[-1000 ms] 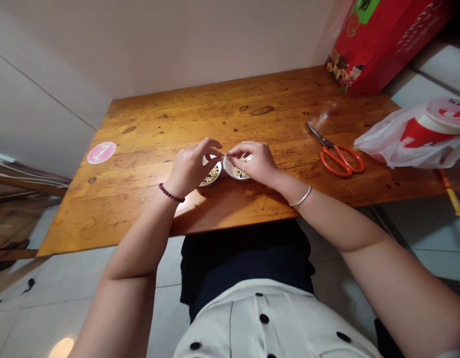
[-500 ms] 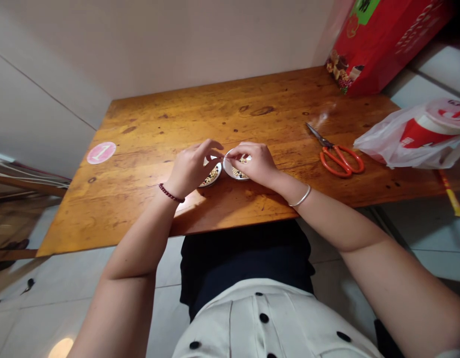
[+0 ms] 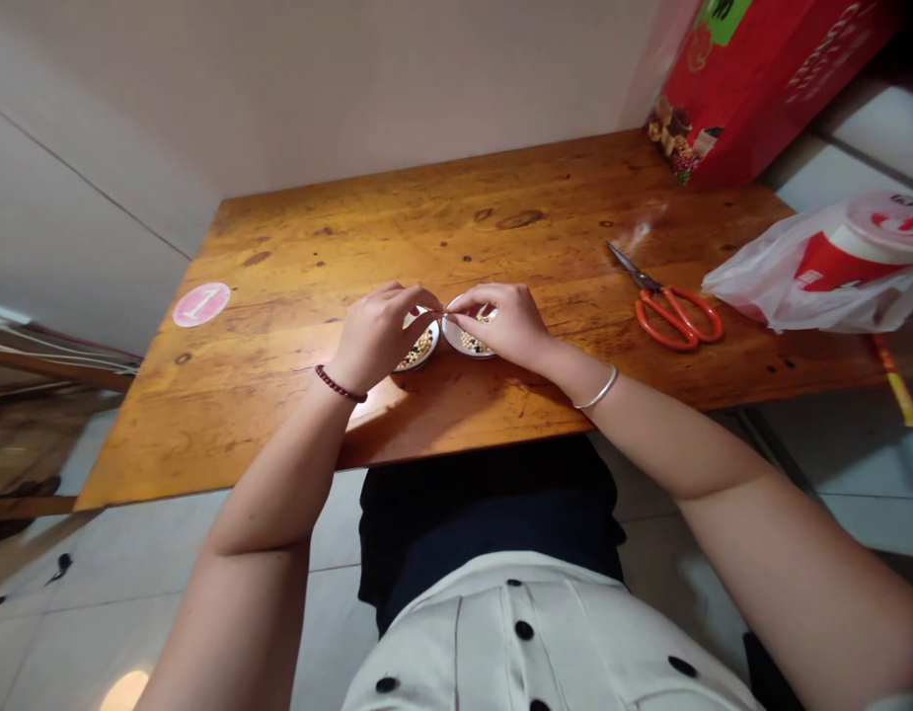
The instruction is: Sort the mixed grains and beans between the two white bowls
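Note:
Two small white bowls stand side by side near the table's front edge. The left bowl (image 3: 430, 355) and the right bowl (image 3: 452, 339) both hold pale and dark beads (image 3: 418, 350). My left hand (image 3: 382, 331) hovers over the left bowl, its thumb and forefinger pinched together. Above the right bowl, my right hand (image 3: 509, 321) pinches in the same way. The fingertips of both hands meet between the bowls. Whatever lies in the pinches is too small to make out. My hands partly hide both bowls.
Orange-handled scissors (image 3: 674, 311) lie on the wooden table (image 3: 382, 237) to the right. Beyond them sits a red-and-white cup (image 3: 848, 262) in a plastic bag (image 3: 767, 281). A red box (image 3: 767, 89) stands at the back right, and a round pink label (image 3: 201, 304) is at the left.
My left forefinger has closed down onto the thumb, and its fingertips now meet those of my right hand. The bowls and scissors stay where they were.

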`<state>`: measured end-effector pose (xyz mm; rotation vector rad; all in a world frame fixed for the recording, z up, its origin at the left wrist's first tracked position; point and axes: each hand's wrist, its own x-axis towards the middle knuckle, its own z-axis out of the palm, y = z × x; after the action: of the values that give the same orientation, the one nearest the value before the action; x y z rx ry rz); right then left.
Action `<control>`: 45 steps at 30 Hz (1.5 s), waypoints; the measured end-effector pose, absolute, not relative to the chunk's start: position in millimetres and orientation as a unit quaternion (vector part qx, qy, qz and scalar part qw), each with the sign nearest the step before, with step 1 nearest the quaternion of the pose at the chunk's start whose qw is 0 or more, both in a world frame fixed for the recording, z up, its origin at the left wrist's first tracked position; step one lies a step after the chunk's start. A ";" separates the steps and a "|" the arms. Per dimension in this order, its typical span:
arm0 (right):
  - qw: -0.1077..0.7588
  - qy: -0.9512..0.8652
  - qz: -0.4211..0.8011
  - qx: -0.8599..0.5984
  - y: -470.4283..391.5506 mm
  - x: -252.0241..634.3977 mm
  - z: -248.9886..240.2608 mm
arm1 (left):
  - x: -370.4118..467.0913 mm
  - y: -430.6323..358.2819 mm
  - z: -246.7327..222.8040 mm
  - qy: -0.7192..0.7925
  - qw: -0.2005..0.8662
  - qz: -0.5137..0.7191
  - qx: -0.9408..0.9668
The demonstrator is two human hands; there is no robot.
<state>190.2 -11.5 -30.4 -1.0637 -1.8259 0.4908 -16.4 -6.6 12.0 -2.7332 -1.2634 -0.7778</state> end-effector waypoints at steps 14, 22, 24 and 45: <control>0.451 -0.744 0.198 -0.451 -13.4 189.2 -29.0 | -15.8 -7.8 13.0 -0.379 0.071 -0.214 -0.897; 0.453 -0.752 0.189 -0.440 -13.8 190.0 -29.4 | -16.0 -7.2 13.7 -0.362 0.077 -0.204 -0.906; 0.451 -0.752 0.192 -0.442 -13.9 190.0 -29.4 | -15.9 -7.1 13.7 -0.359 0.074 -0.205 -0.907; 0.444 -0.721 0.185 -0.498 -13.3 191.2 -25.5 | -38.8 -1.7 22.3 -0.555 0.018 -0.070 -0.829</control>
<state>191.2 -13.3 -25.5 -1.2359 -1.7887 0.4594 -38.8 -1.7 22.3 -2.5738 -1.7238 -0.2181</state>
